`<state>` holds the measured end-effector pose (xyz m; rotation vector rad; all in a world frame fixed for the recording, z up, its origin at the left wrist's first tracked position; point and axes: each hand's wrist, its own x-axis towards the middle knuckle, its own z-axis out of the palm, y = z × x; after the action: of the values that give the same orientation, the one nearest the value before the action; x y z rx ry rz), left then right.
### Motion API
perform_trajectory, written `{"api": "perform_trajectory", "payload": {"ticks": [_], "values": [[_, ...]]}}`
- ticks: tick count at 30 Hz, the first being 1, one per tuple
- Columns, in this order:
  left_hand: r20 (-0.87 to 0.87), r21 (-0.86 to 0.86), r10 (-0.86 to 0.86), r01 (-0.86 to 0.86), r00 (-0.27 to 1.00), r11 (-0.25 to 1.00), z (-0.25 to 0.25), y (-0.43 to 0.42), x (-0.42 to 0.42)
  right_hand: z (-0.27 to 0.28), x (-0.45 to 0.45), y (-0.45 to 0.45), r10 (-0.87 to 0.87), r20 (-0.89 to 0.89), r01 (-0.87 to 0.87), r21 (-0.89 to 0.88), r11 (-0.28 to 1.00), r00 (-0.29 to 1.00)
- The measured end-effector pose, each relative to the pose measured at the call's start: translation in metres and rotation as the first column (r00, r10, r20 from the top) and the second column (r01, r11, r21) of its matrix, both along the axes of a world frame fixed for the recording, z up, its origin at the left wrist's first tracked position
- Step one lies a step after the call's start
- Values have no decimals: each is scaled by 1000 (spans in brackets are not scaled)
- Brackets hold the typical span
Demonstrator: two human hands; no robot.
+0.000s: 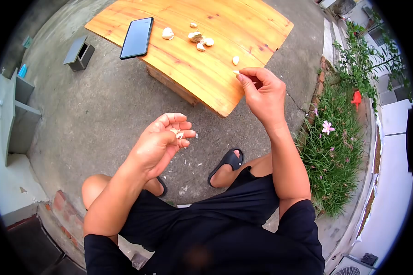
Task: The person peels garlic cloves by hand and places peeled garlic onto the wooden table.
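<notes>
My right hand [265,94] is at the table's near right side, thumb and forefinger pinching a small pale garlic clove [236,72]. A peeled-looking clove [235,60] lies on the wood just beyond those fingertips. Over the ground in front of my knees, my left hand [163,142] is half curled, palm up, around papery bits of garlic skin [178,134]. Farther back on the wooden table [188,62] sits a broken garlic bulb [195,36] with loose cloves [209,41] beside it. Another whitish garlic piece [168,33] lies to their left.
A phone [137,38] lies at the table's left edge. Scraps of skin dot the concrete [188,172] near my sandals [228,162]. A grey box [79,53] stands left of the table; a grassy flower bed [332,156] borders the right.
</notes>
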<state>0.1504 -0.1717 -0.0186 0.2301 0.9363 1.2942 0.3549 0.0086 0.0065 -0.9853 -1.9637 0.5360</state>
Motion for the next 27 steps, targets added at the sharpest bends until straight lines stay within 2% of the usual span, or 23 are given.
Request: {"api": "perform_trajectory", "payload": {"ticks": [6,10,13,15,17,21,22,24,27], "values": [[-66,107,-95,101,993,989,2,-2,1,-20,-8,25,-21,96,3,178,984,995],[-266,190,-68,122,961,974,3,-4,5,-4,-11,1,11,46,-21,200,980,999],[-418,229,-50,158,907,960,2,-7,7,13,-9,-42,229,-15,-229,-94,969,973],[-558,231,-51,213,829,949,5,-7,9,9,-13,-64,407,-222,-453,-230,861,886],[-679,225,-42,262,733,938,8,-7,13,5,-12,-79,484,-233,-537,-352,767,844],[-829,177,-55,355,556,918,16,-9,16,-4,-11,-83,560,-219,-600,-345,721,799],[-832,180,-67,382,551,906,18,-9,15,-5,-12,-83,579,-211,-616,-283,735,787],[-839,183,-93,438,536,880,19,-9,13,-5,-9,-81,597,-217,-631,-362,686,773],[-704,184,-158,392,692,901,21,-7,15,-4,-5,-82,568,-312,-641,-486,594,762]]}}
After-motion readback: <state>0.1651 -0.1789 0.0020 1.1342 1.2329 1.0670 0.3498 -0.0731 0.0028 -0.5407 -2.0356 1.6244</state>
